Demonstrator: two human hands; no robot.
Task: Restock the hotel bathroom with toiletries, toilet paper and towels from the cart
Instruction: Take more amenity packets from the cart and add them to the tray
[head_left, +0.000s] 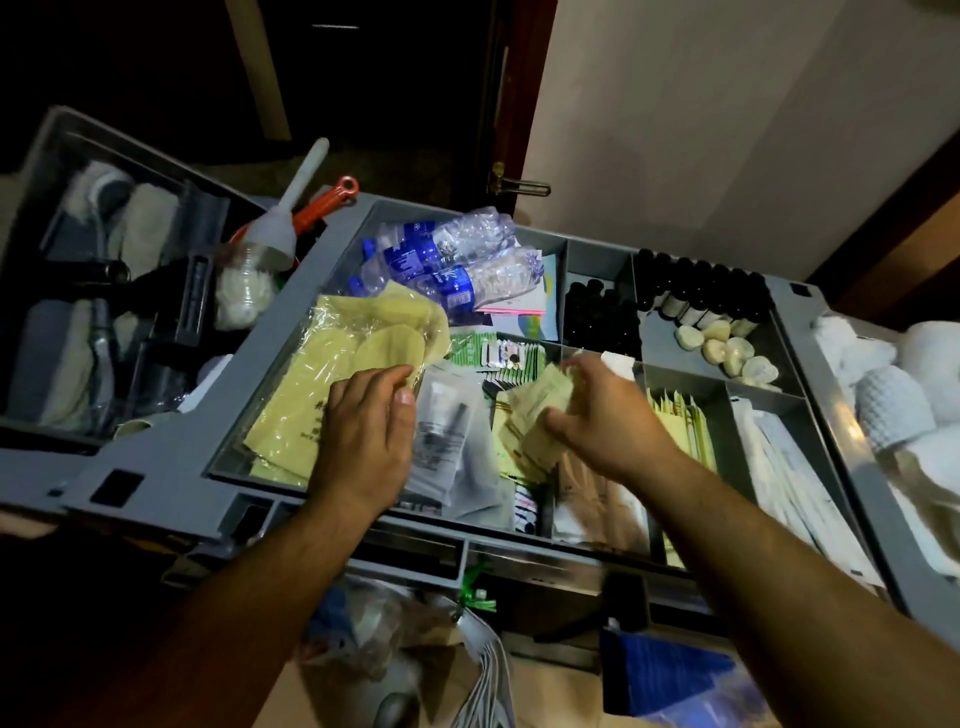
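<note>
The grey cart tray (597, 254) is split into compartments of toiletries. My left hand (363, 436) lies palm down with its fingers curled over the near edge of a plastic-wrapped yellow slipper pack (332, 358), beside frosted clear pouches (447, 436). My right hand (608, 421) pinches a bunch of pale yellow sachets (545, 410) just above the middle compartment; it is motion-blurred. Small dark bottles (696, 286), round wrapped soaps (727, 348), green sachets (478, 351) and upright yellow packets (680, 421) fill other sections. Folded white towels (883, 395) sit at the cart's right end.
Water bottles (457, 260) lie at the tray's back. A side bin (130, 291) on the left holds cloths, with a grey brush (301, 208) standing next to it. Long white packets (800, 478) fill the right section. A door with a brass handle (519, 184) is behind the cart.
</note>
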